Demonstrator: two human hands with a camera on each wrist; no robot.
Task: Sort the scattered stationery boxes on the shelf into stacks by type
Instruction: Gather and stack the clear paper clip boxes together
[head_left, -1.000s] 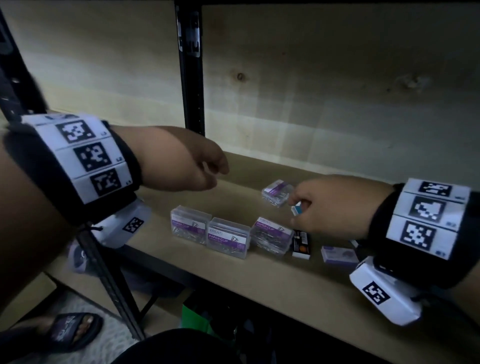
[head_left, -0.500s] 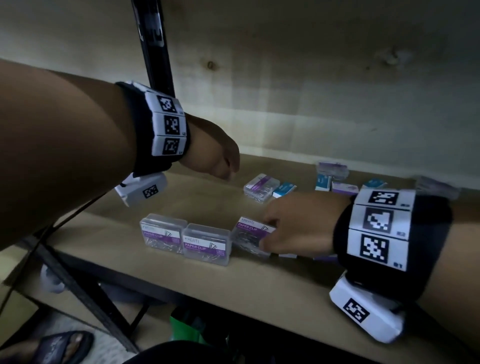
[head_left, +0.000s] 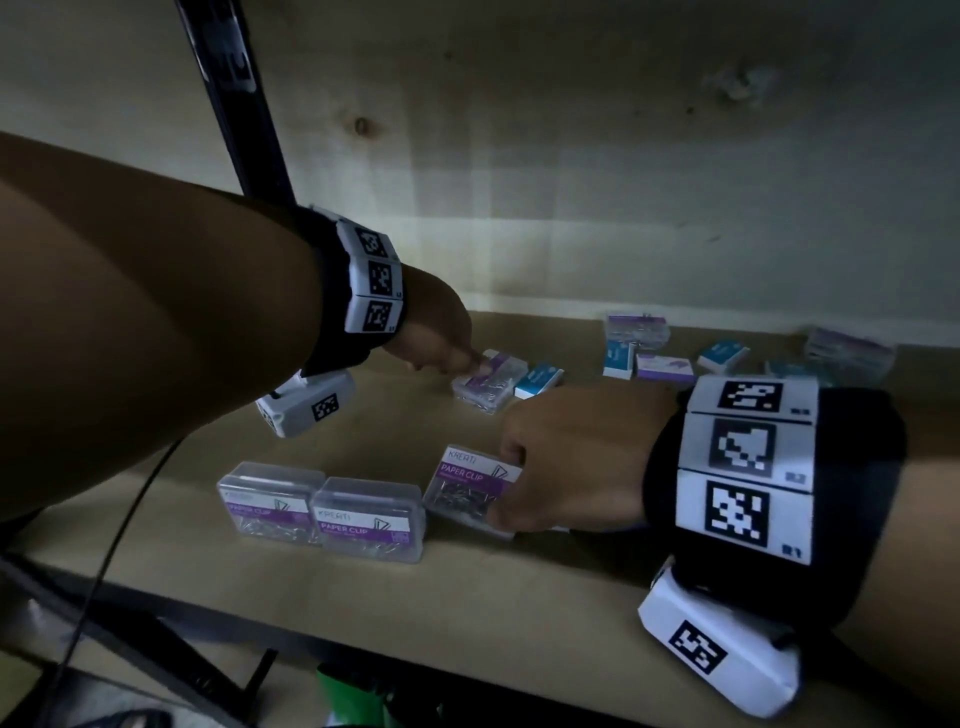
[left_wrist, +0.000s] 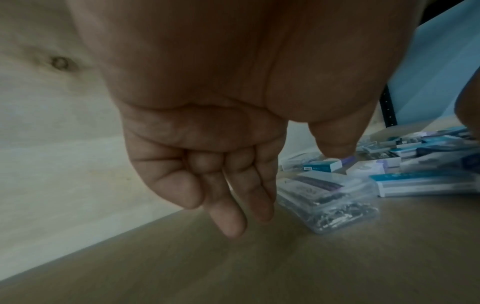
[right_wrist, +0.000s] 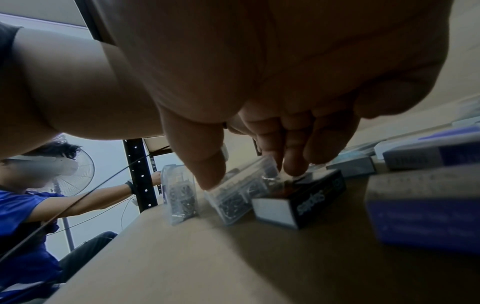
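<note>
**Change of state.** At the left front of the shelf (head_left: 467, 623), two clear paper clip boxes (head_left: 270, 499) stand side by side, touching; we judge this to be the start of the paper clip group, not yet a stack.

The left hand (head_left: 441, 332) hung curled above the shelf one second ago. It now reaches in to the far paper clip box (head_left: 488, 382). Its grip is wide: the fingers (left_wrist: 233, 216) are loosely extended, the thumb stands apart, and nothing is held. One fingertip appears to touch the box lid.

A teal box (head_left: 540, 379), pinched by the right hand one second ago, now lies just beside the far paper clip box.

The right hand (head_left: 571, 462) has since moved to the third paper clip box (head_left: 470, 486), next to the pair. Its grip is narrow and holds this box, thumb on the near edge and fingers on the far edge. The box sits tilted.

We judge that both hands are now collecting paper clip boxes to join the pair.

**Surroundings and obstructions.**
- A black staples box (right_wrist: 306, 197) lies against the third paper clip box, under the right fingers.
- Unsorted teal, purple and clear boxes (head_left: 665, 366) lie scattered along the back right.
- A black upright post (head_left: 234, 104) crosses behind the left forearm.
</note>
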